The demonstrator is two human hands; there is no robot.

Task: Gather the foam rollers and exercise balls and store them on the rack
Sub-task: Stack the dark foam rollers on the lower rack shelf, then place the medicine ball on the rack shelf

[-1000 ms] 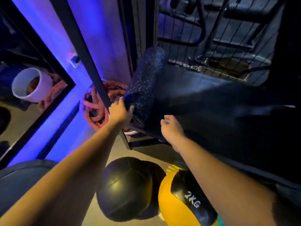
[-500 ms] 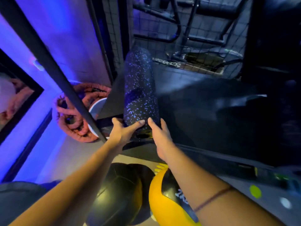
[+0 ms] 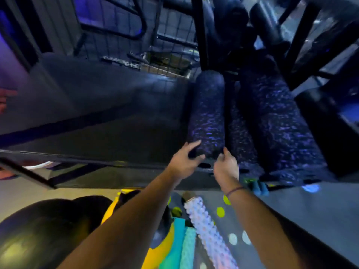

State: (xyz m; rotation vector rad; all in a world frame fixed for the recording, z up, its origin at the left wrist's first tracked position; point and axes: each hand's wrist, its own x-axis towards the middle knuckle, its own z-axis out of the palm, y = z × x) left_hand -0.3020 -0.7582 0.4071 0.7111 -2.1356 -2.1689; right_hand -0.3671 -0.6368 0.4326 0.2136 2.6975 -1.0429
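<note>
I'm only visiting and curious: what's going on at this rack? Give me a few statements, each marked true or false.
1. The left hand and right hand are both at the near end of a speckled foam roller lying on the rack shelf. True.
2. It is the only roller on that shelf. False: another speckled roller lies to its right.
3. A white bumpy roller lies down below the shelf. True.
4. The yellow ball sits on the rack. False: it is down below, beside the black ball.
</note>
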